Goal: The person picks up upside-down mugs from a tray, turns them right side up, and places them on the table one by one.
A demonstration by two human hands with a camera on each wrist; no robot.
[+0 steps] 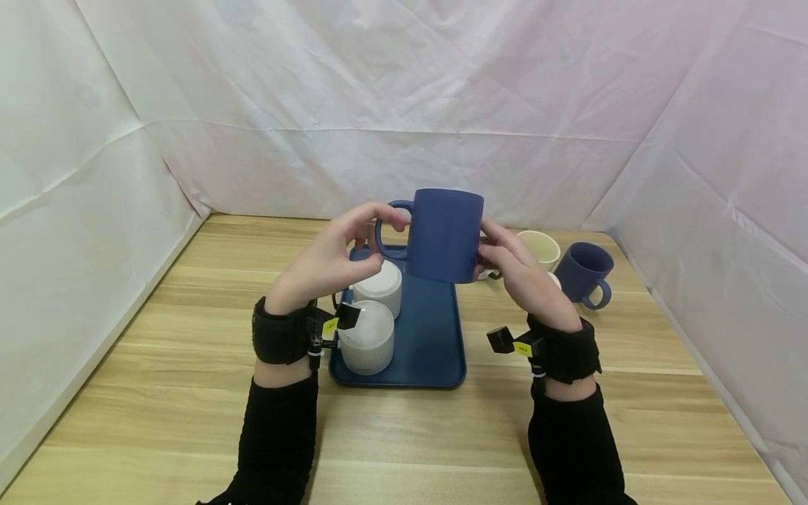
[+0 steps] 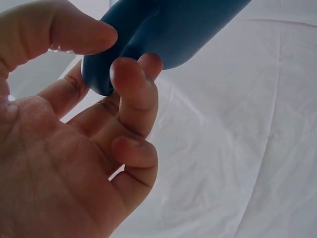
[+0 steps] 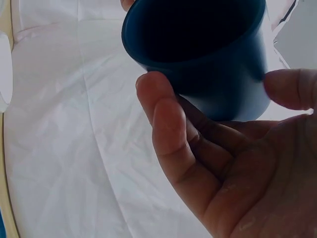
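Two bare hands hold a dark blue mug (image 1: pixel 445 235) in the air, mouth downward, above the far end of a blue tray (image 1: pixel 435 337) that lies on a wooden table (image 1: pixel 158 393). The left hand (image 1: pixel 328 259) pinches the mug's handle (image 1: pixel 386 231): the thumb lies on the handle's top and the curled fingers (image 2: pixel 131 94) close on it from below, as the left wrist view shows at close range. The right hand (image 1: pixel 514 270) grips the opposite wall of the mug; in the right wrist view its fingers (image 3: pixel 168 124) curve round one side of the body near the rim and the thumb presses the other side, with the dark interior of the mug (image 3: pixel 198 29) facing the camera. Directly below the grip, on the tray's left half, stand two white ribbed cups (image 1: pixel 369 330) upside down, one behind the other and just touching or nearly so; the nearer one is partly hidden by the left wrist camera. To the right of the grip, behind the right hand and off the tray, a cream cup (image 1: pixel 539 247) stands upright on the table, and just beside it a second blue mug (image 1: pixel 586 272) rests tilted with its handle toward the viewer. Both forearms wear black sleeves and black wrist straps. White sheeting encloses the table on three sides.
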